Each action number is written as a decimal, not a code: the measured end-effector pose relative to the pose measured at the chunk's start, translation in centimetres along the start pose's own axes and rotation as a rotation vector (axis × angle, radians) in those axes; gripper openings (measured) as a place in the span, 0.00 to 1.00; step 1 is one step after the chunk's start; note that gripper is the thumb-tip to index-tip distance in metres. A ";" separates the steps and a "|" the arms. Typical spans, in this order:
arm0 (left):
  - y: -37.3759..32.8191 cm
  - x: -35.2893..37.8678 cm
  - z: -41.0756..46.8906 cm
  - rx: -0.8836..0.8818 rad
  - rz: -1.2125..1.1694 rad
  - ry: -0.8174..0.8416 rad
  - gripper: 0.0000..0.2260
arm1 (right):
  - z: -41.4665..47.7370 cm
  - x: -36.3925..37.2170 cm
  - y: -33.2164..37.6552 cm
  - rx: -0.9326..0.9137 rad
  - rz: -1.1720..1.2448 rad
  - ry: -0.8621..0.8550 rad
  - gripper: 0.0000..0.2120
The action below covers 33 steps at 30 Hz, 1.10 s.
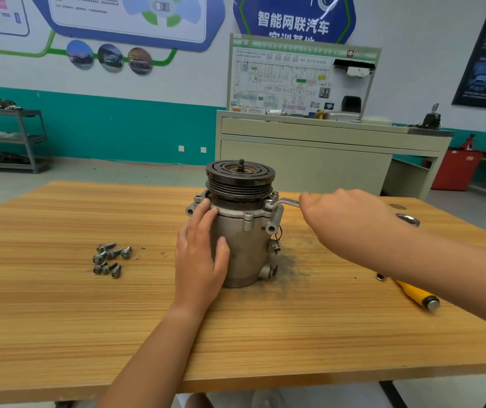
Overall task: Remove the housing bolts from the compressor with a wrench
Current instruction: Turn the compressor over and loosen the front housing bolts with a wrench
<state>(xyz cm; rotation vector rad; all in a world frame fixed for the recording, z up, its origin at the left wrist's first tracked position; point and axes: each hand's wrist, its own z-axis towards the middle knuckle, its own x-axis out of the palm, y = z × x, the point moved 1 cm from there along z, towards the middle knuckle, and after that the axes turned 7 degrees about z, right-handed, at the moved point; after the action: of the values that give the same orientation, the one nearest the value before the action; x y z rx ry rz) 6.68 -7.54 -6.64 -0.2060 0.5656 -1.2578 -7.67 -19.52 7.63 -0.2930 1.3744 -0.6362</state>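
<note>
while the grey cylindrical metal compressor [244,245] stands upright near the middle of the light wooden table [59,304], with its black grooved pulley [240,178] on top, both of the person's hands are on it. the left hand [199,260] lies flat against the left side of the housing, fingers fairly straight and pointing up towards the flange, thumb spread across the front; it presses on the body rather than closing round it. the right hand [341,219] is curled round the handle of a slim silver offset wrench [285,202], which reaches in from the right. the wrench's far end sits on a bolt head at the right side of the flange, just under the pulley. another silver flange bolt [248,214] is seated at the front of the flange, between the 2 hands.

well apart to the left of the compressor, a cluster of loose silver bolts [111,259] lies on the table top. a smear of dark grime [291,263] marks the wood just beside the compressor's base on the right. further right, a yellow-handled tool [418,295] lies partly hidden under the right forearm, with a small metal nut [380,277] near it. a cream cabinet [303,169] stands behind the table.
</note>
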 end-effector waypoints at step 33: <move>-0.3 0.1 0.4 -0.008 -0.036 -0.035 0.22 | 0.9 0.7 -0.7 0.011 0.134 -0.018 0.06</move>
<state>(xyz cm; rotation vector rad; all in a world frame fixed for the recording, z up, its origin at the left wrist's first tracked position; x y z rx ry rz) 6.66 -7.78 -6.20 -0.2449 0.5392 -1.2844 -6.89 -20.64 7.64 -0.1954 1.3607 -0.5287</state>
